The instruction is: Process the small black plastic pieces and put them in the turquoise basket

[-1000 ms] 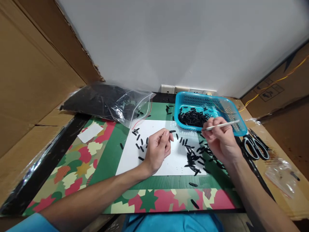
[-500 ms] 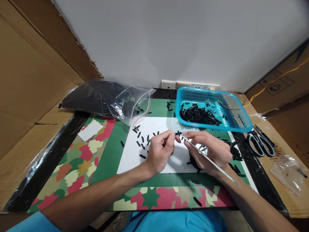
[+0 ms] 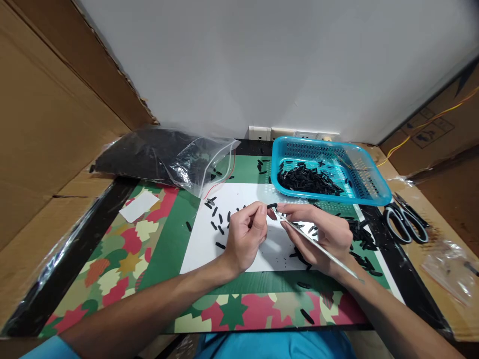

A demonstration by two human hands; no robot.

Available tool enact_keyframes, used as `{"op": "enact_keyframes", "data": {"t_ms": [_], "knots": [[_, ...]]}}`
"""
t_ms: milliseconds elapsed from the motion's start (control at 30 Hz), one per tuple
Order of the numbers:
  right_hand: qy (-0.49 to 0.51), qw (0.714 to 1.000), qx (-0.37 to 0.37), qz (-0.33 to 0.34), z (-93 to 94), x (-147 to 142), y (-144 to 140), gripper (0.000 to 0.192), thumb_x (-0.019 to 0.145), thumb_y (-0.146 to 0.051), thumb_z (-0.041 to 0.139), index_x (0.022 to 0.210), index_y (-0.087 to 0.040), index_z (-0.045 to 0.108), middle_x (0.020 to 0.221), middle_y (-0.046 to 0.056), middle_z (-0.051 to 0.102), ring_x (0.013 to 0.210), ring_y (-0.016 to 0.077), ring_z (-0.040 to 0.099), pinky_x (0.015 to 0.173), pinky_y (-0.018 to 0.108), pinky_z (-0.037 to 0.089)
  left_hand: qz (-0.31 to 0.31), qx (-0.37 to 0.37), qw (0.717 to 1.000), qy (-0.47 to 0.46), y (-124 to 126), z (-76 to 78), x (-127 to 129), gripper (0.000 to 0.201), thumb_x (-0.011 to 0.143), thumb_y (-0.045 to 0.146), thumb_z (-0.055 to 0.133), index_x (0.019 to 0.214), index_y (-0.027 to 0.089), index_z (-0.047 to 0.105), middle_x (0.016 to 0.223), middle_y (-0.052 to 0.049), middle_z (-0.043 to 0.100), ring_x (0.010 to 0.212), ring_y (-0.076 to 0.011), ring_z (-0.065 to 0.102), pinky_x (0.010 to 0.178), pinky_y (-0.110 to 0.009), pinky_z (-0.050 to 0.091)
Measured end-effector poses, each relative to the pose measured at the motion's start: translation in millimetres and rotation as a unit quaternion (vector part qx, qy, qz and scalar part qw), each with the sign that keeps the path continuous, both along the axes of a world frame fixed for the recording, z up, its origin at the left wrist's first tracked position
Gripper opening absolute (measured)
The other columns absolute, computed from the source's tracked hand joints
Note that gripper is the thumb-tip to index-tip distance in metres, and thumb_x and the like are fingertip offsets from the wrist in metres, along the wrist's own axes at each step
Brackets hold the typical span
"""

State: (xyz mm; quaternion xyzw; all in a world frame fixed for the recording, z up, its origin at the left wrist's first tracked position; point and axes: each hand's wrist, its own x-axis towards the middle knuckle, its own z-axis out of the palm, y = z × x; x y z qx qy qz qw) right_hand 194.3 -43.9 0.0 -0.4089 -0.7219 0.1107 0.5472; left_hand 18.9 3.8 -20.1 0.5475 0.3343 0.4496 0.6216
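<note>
Over the white paper (image 3: 204,254), my left hand (image 3: 246,234) is closed, pinching one end of a small, slim black piece (image 3: 272,206) between thumb and forefinger. My right hand (image 3: 324,234) grips a thin, pale rod-like tool (image 3: 329,254) much like a pen. The tool's tip meets or nearly meets the black piece, close to my right fingertips; exact contact is too small to tell. Several similar black pieces (image 3: 220,245) lie scattered to the left of my left hand. More of them form a dark heap (image 3: 361,234) beyond my right wrist.
A blue plastic basket (image 3: 329,198) with many black pieces stands at the back right. Back left lies a clear zip bag (image 3: 149,154) of dark material. Scissors (image 3: 398,227) and a small clear bag (image 3: 449,271) lie at the right. Cardboard (image 3: 56,99) walls the left side.
Both hands have shifted slightly left in view, still together. The black piece and the tool tip have moved a little left with them. Both grips look unchanged.
</note>
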Motion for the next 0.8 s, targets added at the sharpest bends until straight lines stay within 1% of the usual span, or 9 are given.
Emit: {"op": "enact_keyframes", "data": {"t_ms": [133, 233, 300, 400, 500, 567, 667, 800], "knots": [[0.007, 1.0, -0.014, 0.0, -3.2, 1.2, 0.0, 0.024, 0.091, -0.003, 0.073, 0.106, -0.021, 0.07, 0.114, 0.011, 0.083, 0.103, 0.0235, 0.082, 0.091, 0.032, 0.066, -0.002, 0.005, 1.0, 0.014, 0.5, -2.6, -0.6, 0.041, 0.106, 0.049, 0.056, 0.078, 0.019, 0.058, 0.051, 0.007, 0.039, 0.042, -0.0072, 0.033, 0.041, -0.022, 0.027], [0.0, 1.0, -0.014, -0.006, -2.8, 1.5, -0.7, 0.024, 0.09, -0.003, 0.073, 0.106, -0.021, 0.07, 0.115, 0.011, 0.083, 0.105, 0.023, 0.082, 0.092, 0.032, 0.066, 0.001, 0.028, 0.999, 0.045, -0.3, -3.1, -2.2, 0.038, 0.106, 0.045, 0.056, 0.081, 0.019, 0.061, 0.053, 0.007, 0.04, 0.045, -0.0075, 0.035, 0.045, -0.023, 0.03], [-0.007, 1.0, -0.015, -0.013, -1.3, 1.8, -1.2, 0.021, 0.091, -0.004, 0.074, 0.104, -0.02, 0.069, 0.115, 0.012, 0.083, 0.104, 0.0222, 0.082, 0.091, 0.03, 0.066, 0.008, 0.06, 0.995, 0.074, -0.6, -1.5, -2.9, 0.034, 0.106, 0.042, 0.055, 0.083, 0.018, 0.063, 0.054, 0.007, 0.04, 0.047, -0.0077, 0.036, 0.047, -0.023, 0.031], [-0.017, 1.0, -0.019, -0.017, 1.6, 3.1, -1.8, 0.016, 0.092, -0.005, 0.073, 0.097, -0.02, 0.067, 0.118, 0.013, 0.083, 0.101, 0.0204, 0.082, 0.088, 0.028, 0.065, 0.024, 0.137, 0.982, 0.131, 0.3, 2.7, -3.2, 0.03, 0.106, 0.033, 0.054, 0.084, 0.018, 0.064, 0.056, 0.006, 0.044, 0.049, -0.0078, 0.04, 0.05, -0.023, 0.032], [-0.037, 0.999, -0.039, 0.002, 4.3, 5.4, -1.5, 0.014, 0.096, -0.007, 0.068, 0.1, -0.02, 0.065, 0.123, 0.012, 0.081, 0.097, 0.0174, 0.082, 0.087, 0.026, 0.065, 0.033, 0.209, 0.962, 0.173, 2.4, 5.1, -3.3, 0.028, 0.103, 0.026, 0.053, 0.079, 0.017, 0.061, 0.058, 0.006, 0.046, 0.049, -0.0068, 0.039, 0.05, -0.023, 0.031], [-0.056, 0.997, -0.048, 0.019, 4.8, 6.5, -0.7, 0.014, 0.099, -0.007, 0.065, 0.102, -0.021, 0.063, 0.126, 0.012, 0.081, 0.096, 0.0162, 0.082, 0.086, 0.026, 0.066, 0.033, 0.23, 0.955, 0.187, 3.5, 5.1, -3.4, 0.03, 0.103, 0.026, 0.052, 0.075, 0.018, 0.056, 0.059, 0.006, 0.045, 0.05, -0.0065, 0.038, 0.051, -0.023, 0.03], [-0.101, 0.995, -0.015, 0.023, 1.7, 5.5, 0.6, 0.017, 0.1, -0.004, 0.06, 0.098, -0.021, 0.06, 0.127, 0.016, 0.08, 0.105, 0.0193, 0.081, 0.088, 0.029, 0.067, 0.026, 0.23, 0.953, 0.198, 3.6, 4.4, -3.7, 0.034, 0.105, 0.028, 0.05, 0.072, 0.019, 0.051, 0.059, 0.007, 0.041, 0.051, -0.0071, 0.037, 0.052, -0.024, 0.03], [-0.179, 0.982, 0.055, -0.007, -7.6, 0.0, 0.8, 0.021, 0.098, 0.003, 0.056, 0.097, -0.018, 0.058, 0.127, 0.027, 0.077, 0.115, 0.0287, 0.079, 0.086, 0.037, 0.069, 0.013, 0.203, 0.959, 0.195, 2.8, 4.9, -3.5, 0.037, 0.106, 0.033, 0.048, 0.071, 0.02, 0.049, 0.057, 0.007, 0.04, 0.05, -0.0081, 0.037, 0.052, -0.026, 0.03]]}}
